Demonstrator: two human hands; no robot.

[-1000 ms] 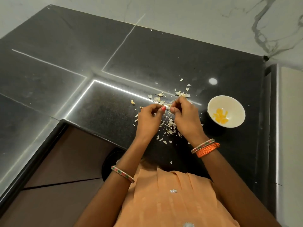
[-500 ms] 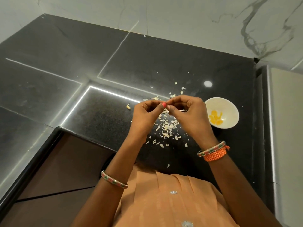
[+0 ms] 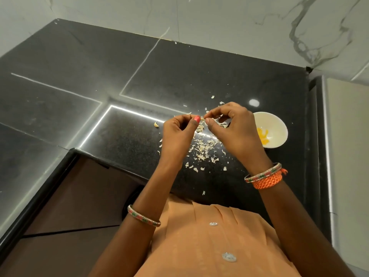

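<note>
Presently the left hand [image 3: 177, 134] and right hand [image 3: 233, 126] are held above the countertop [image 3: 119, 140], each pinching one end of a small pale piece [image 3: 202, 118] between thumb and fingertips, directly over the husk flakes [image 3: 205, 148]. Risk noted: the piece is tiny and barely visible. A slipped pinch would likely drop it among the flakes, not into the white bowl [image 3: 279, 124] near the right edge, which holds yellow pieces [image 3: 263, 136].

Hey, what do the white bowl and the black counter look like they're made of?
Bowl: likely glazed ceramic, possibly melamine; it is smooth, glossy white with a soft sheen. Counter: polished stone, probably granite; it is black with fine pale speckles and mirror-like reflections of lights.
</note>
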